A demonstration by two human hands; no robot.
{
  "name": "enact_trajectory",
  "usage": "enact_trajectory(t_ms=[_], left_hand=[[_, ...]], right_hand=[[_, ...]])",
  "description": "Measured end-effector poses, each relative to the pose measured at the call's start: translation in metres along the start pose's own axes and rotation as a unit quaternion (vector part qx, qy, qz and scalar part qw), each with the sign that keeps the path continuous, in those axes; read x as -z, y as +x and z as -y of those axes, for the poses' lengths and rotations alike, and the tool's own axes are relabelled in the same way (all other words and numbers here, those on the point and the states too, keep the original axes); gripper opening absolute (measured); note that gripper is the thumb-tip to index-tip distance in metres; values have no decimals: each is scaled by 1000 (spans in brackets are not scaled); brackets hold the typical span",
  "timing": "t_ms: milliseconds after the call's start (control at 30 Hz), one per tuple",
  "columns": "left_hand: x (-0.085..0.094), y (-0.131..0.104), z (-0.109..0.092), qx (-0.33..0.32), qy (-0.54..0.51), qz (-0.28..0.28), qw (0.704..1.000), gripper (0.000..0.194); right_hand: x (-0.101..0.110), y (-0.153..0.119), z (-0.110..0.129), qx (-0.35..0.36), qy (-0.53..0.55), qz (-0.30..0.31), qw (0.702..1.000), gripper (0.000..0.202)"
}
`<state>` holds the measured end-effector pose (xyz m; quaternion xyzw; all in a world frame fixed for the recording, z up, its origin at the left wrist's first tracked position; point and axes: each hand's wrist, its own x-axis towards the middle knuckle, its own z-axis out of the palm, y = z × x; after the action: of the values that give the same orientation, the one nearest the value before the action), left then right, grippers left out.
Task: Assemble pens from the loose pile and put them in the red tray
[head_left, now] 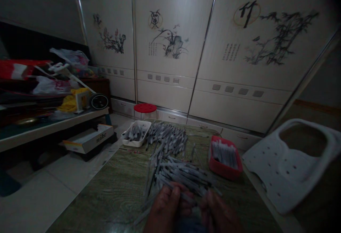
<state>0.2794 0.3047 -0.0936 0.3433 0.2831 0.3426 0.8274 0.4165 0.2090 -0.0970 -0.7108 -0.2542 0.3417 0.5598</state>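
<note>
My left hand (166,204) is closed around a slim, translucent pen (188,198), thumb on top, at the near edge of the table. Close by on the right, my right hand (220,213) has its fingers pinched together by the pen's end; dimness and blur hide what is between them. Just beyond both hands lies a loose heap of similar pens (183,172), greyish-white with some dark ends. Farther back is another pile of pens (169,137). A red basket (225,173) on the right holds pens standing in rows, and a white basket (132,143) at the back left holds more.
The green wood-patterned table (112,186) carries everything. To its right stands a white plastic chair (282,165). A red stool (145,108) is behind the table, before the sliding wardrobe doors (170,94). A cluttered bench (53,126) and a cardboard box (89,141) are left.
</note>
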Motion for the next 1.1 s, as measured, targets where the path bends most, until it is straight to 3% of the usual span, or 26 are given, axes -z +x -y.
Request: enact_trajectory(t_ms=[167, 267, 433, 700, 867, 1100], left_hand=[[-3, -4, -18, 40, -53, -92, 994, 39], [-4, -6, -24, 21, -57, -107, 992, 35], [-2, -4, -25, -10, -19, -101, 995, 37], [5, 4, -21, -22, 50, -71, 996, 59], [5, 2, -23, -42, 95, -86, 991, 64], [12, 7, -20, -79, 128, -110, 982, 58]], right_hand=[[52, 20, 2, 86, -141, -53, 985, 48], [64, 29, -9, 106, -203, -75, 970, 37], [68, 38, -26, 115, -253, -104, 955, 27], [66, 40, -25, 144, -321, -8, 936, 23], [61, 39, -26, 161, -332, -18, 929, 28], [61, 41, -22, 150, -367, -51, 916, 19]])
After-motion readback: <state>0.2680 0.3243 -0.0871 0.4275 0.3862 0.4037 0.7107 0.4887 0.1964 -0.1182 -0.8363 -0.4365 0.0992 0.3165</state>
